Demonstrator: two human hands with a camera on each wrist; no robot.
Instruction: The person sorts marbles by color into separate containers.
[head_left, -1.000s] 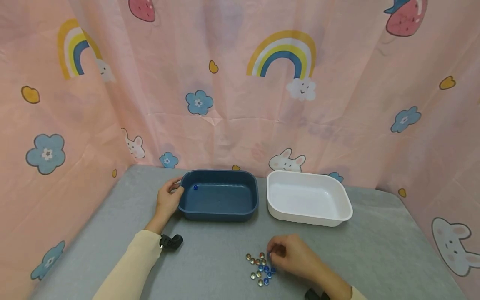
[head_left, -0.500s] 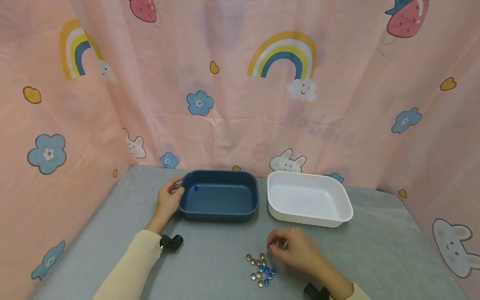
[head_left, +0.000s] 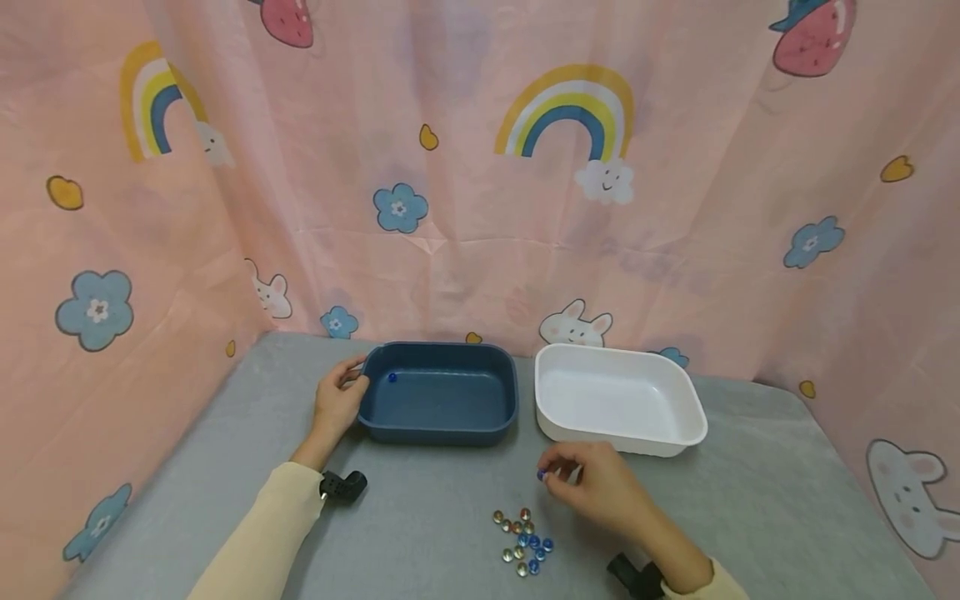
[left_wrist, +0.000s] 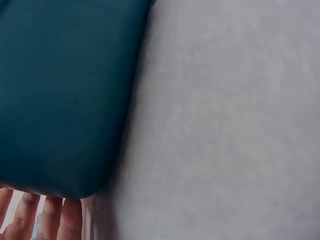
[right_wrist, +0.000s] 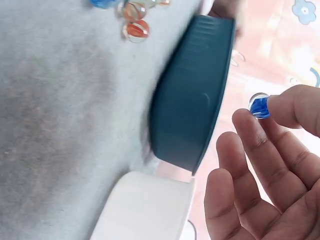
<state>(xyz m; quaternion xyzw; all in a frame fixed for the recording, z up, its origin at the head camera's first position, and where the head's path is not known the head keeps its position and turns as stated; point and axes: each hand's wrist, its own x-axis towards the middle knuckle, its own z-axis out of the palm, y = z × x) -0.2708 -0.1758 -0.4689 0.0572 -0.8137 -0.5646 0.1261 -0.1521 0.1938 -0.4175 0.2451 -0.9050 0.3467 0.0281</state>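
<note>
A glass marble (right_wrist: 259, 106) with a blue swirl is pinched between the thumb and index finger of my right hand (right_wrist: 275, 170). In the head view this right hand (head_left: 596, 487) is above the table, in front of the white tray (head_left: 618, 433). Several blue, amber and clear marbles (head_left: 522, 540) lie loosely grouped to its lower left. My left hand (head_left: 335, 408) rests against the left end of the dark blue tray (head_left: 438, 435), its fingers (left_wrist: 47, 217) fairly straight along the end wall in the left wrist view. One blue marble (head_left: 392, 377) sits inside that tray.
The two trays stand side by side at the back of the grey cloth-covered table (head_left: 420, 517), a narrow gap between them. Behind them hangs a pink patterned curtain (head_left: 450, 275). A black wrist camera (head_left: 343, 486) is strapped on my left wrist, another (head_left: 636, 577) on my right.
My right hand has lifted up and away from the loose marbles toward the white tray, with a blue marble between its fingertips. My left hand has stayed at the blue tray.
</note>
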